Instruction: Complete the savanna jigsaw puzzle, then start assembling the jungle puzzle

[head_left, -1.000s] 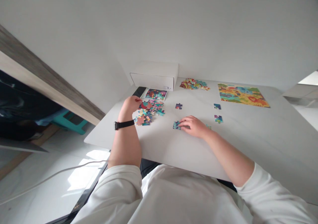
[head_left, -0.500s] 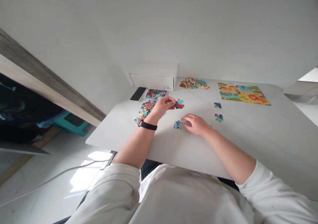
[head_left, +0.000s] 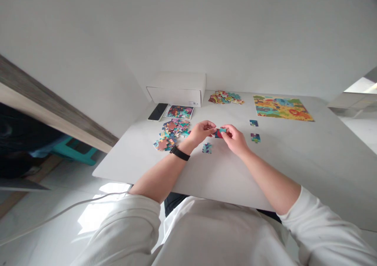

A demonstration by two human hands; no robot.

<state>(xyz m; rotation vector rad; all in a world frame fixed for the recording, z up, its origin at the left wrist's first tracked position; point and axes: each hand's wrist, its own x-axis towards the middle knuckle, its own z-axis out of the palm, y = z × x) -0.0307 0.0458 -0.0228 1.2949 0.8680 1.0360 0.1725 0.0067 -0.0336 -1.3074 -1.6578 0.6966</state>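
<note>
Between my two hands is a red and teal puzzle piece (head_left: 219, 133), held just over the table. My left hand (head_left: 204, 131), with a black band on its wrist, pinches the piece's left side. On its right side the fingers of my right hand (head_left: 234, 137) are closed too. A light blue patterned puzzle piece (head_left: 207, 148) lies on the table just below my left hand. To the left is a heap of loose puzzle pieces (head_left: 171, 133), partly behind my left wrist. Two single pieces, one dark blue (head_left: 253, 123) and one purple and teal (head_left: 255, 138), lie to the right.
A white box (head_left: 176, 91) stands at the back, with a phone (head_left: 158, 112) and a colourful picture card (head_left: 179, 112) before it. Another heap of pieces (head_left: 226, 97) lies by the wall. An animal picture puzzle (head_left: 282, 108) lies at the back right of the white table (head_left: 282, 160).
My right hand has left the light blue piece and come up to the red and teal piece. My left hand has brought that piece slightly right and down.
</note>
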